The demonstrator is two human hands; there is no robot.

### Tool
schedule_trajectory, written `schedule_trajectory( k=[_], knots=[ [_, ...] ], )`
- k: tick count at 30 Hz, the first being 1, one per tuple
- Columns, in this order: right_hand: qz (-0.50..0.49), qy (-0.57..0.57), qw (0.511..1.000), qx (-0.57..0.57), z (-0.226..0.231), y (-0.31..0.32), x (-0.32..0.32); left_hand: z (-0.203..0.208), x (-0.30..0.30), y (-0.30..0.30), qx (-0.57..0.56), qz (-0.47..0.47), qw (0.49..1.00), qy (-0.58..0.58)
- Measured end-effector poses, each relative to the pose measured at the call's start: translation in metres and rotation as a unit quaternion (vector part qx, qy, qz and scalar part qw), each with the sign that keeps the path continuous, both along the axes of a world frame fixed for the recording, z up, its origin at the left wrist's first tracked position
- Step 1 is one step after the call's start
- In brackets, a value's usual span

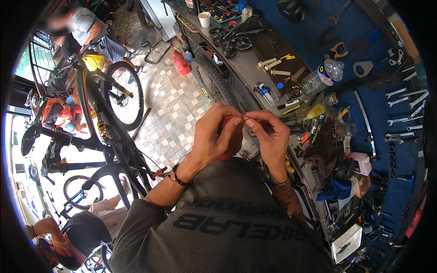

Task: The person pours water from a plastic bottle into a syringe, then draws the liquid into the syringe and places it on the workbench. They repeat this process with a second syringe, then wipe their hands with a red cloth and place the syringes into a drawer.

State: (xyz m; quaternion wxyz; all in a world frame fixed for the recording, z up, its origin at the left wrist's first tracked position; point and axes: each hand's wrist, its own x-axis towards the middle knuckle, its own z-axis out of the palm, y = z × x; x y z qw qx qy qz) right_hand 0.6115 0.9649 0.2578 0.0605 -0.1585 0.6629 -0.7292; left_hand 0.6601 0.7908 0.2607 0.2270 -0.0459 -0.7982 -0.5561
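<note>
My left hand (213, 132) and my right hand (273, 135) are raised in front of my chest, their fingertips meeting. Both are closed in a pinch around a tiny yellowish piece (246, 118), too small to name. Something red (233, 143) shows behind and beneath my left fingers; I cannot tell whether that hand touches it. A dark bracelet circles my left wrist, a beaded one my right.
A workbench on my right carries a clear plastic bottle (321, 77), hex keys (265, 92), a paper cup (204, 19) and a dark rag (321, 154). Wrenches (400, 120) hang on the blue board. To my left stands a bicycle (98, 118); other people are beyond it.
</note>
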Motion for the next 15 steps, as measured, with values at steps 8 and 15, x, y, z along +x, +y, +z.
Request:
schedule_trajectory(
  k=[8, 15],
  knots=[
    [-0.012, 0.015, 1.0, 0.009, -0.0029, -0.0006, -0.0021, 0.0022, -0.0047, -0.0035, -0.008, -0.015, 1.0, 0.01],
    [-0.029, 0.041, 0.999, 0.018, -0.005, -0.0037, -0.0039, 0.007, -0.0015, -0.0025, 0.06, -0.016, 0.996, -0.06]
  ],
)
